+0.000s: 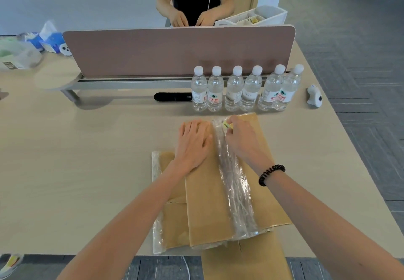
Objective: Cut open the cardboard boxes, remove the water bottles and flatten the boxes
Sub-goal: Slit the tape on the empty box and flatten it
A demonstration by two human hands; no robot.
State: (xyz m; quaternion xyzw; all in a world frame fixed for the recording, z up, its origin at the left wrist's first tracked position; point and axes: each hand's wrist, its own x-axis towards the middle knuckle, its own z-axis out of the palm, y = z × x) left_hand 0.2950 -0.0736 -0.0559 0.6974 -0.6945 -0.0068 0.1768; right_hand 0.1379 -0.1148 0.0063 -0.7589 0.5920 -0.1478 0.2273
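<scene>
Desk (87,148), light wood, seen from the near edge.

- Top box (207,203): flattened cardboard, lying flat right of the desk's middle and running from mid-desk to the near edge. A strip of crinkled clear tape (236,192) runs its full length.
- Lower box (172,214): also flat, partly under the top box and showing on its left side. Clear tape runs along its left edge.
- Third cardboard piece (244,262): under the other two, overhanging the near edge.
- Left grip (194,139): fingers spread and straight, palm pressed flat on the top box, just left of the tape near the far end.
- Right grip (238,139): fingers curled, pinching a small yellow cutter (227,125) at the far end of the tape. The cutter is mostly hidden by the fingers, and I cannot tell whether a blade is out. A black coil bracelet (271,173) sits on that wrist.
- Bottles (244,89): six, upright, white caps on, in one row just beyond the boxes toward the far right, in front of the divider (175,50). Neighbours touch or nearly touch.
- A black oblong item (172,97) lies just left of the row.
- A small white figurine (314,96) stands near the right edge, apart from the bottles.
- Far left corner: a blue tissue box (49,41) and a clear plastic bag (17,54).
- Beyond the divider: a second person in a dark top, both hands (179,18) lowered, with a white organiser tray (251,17) to the right of them.
</scene>
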